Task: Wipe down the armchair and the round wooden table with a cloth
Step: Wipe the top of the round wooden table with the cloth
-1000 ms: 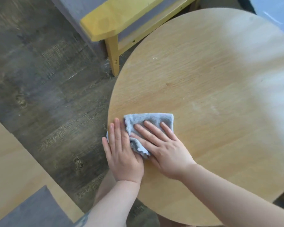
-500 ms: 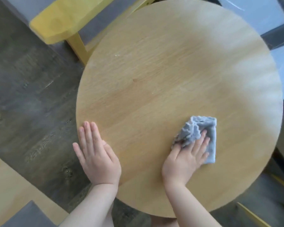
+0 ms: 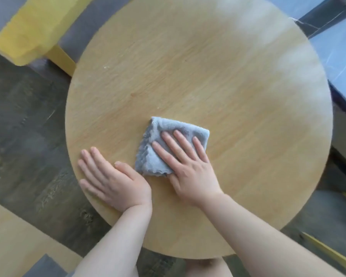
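Note:
The round wooden table (image 3: 208, 66) fills the middle of the head view. A folded grey-blue cloth (image 3: 168, 127) lies on its near-middle part. My right hand (image 3: 188, 166) lies flat on the cloth with fingers spread, pressing it to the wood and covering its lower right part. To its left, my left hand (image 3: 112, 176) rests flat on the table near the left rim, fingers apart and holding nothing; its thumb almost meets the cloth's lower left corner. The armchair's yellow wooden armrest (image 3: 28, 31) shows blurred at the top left, beside the table.
Dark wood-grain floor (image 3: 24, 136) lies left of the table. A light wooden surface (image 3: 18, 236) with a grey cushion (image 3: 46, 266) sits at the bottom left. A dark-framed glass panel (image 3: 344, 56) runs along the right. A yellow strip (image 3: 332, 254) crosses the bottom right.
My right hand has slid the cloth from the table's right side back left toward the middle. My left hand has stayed flat at the left rim.

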The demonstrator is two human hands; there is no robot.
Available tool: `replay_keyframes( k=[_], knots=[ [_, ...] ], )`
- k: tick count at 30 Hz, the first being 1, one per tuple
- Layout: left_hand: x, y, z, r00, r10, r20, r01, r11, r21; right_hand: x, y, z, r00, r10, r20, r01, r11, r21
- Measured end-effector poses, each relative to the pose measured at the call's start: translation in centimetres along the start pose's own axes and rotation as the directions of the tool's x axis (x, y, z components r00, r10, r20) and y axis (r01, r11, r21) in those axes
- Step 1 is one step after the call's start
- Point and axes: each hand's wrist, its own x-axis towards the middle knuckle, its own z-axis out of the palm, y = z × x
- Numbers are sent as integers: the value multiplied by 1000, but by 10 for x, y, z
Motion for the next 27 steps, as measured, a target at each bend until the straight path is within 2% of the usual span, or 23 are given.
replay_keyframes(
  k=[1,2,3,4,5,6,7,8,9,10,11,12,13,15,16,17,19,20,21,22,23,25,27],
  knots=[
    [0,0,1,1000,-1,-8,1,1000,6,9,25,-8,999,-39,3,39,999,-24],
    [-1,1,1,1000,3,-11,-3,1000,11,15,46,-14,991,125,-47,-124,992,4],
    [-2,1,1,1000,7,-14,-7,1000,10,17,61,-17,899,420,-122,-411,907,96],
    [-2,0,0,1000,8,-18,-8,1000,4,16,60,-15,709,684,-171,-661,729,176],
    [-2,0,1,1000,5,-23,-5,1000,0,16,45,-10,563,806,-182,-780,591,203],
    [-1,0,1,1000,-1,-24,1,1000,0,16,23,-4,572,797,-192,-778,602,180],
    [0,0,2,1000,-3,-23,3,1000,3,15,0,1,721,667,-185,-656,744,127],
    [1,0,2,1000,-2,-22,2,1000,6,13,-16,5,897,419,-139,-413,908,69],
    [1,0,2,1000,0,-20,0,1000,10,13,-18,3,990,119,-68,-119,993,8],
    [2,0,2,1000,1,-16,-1,1000,13,21,-1,-1,992,-128,-8,128,991,-43],
    [2,1,1,1000,2,-6,-2,1000,14,30,19,-7,977,-214,16,215,973,-83],
    [3,2,-1,1000,3,10,-3,1000,7,35,36,-12,993,-118,-7,117,988,-97],
    [5,2,-4,999,8,32,-7,1000,-5,37,50,-16,988,134,-79,-138,989,-45],
    [11,0,-7,994,39,99,-36,999,-32,31,39,-12,734,654,-183,-642,756,128],
    [13,-2,-8,988,84,129,-81,996,-28,27,18,-6,669,718,-195,-705,695,139],
    [16,-4,-9,977,149,151,-150,989,-7,23,-5,-1,735,651,-192,-643,758,111],
    [21,-7,-11,934,293,206,-310,949,54,16,-35,5,982,180,-55,-181,984,-3],
    [24,-8,-11,902,357,245,-384,921,72,22,-28,3,998,-67,14,67,997,-49],
    [28,-9,-13,866,412,284,-448,891,75,34,-13,-3,981,-188,48,191,979,-77],
    [32,-10,-15,830,456,320,-500,863,67,42,2,-8,986,-159,49,163,981,-103],
    [38,-12,-18,796,497,345,-546,836,54,45,15,-11,1000,-3,-3,3,994,-111],
    [52,-19,-23,729,575,371,-630,776,35,36,18,-17,918,383,-103,-391,917,-76],
    [66,-27,-28,663,642,386,-702,712,22,21,-11,-14,878,457,-140,-469,880,-75]
  ],
)
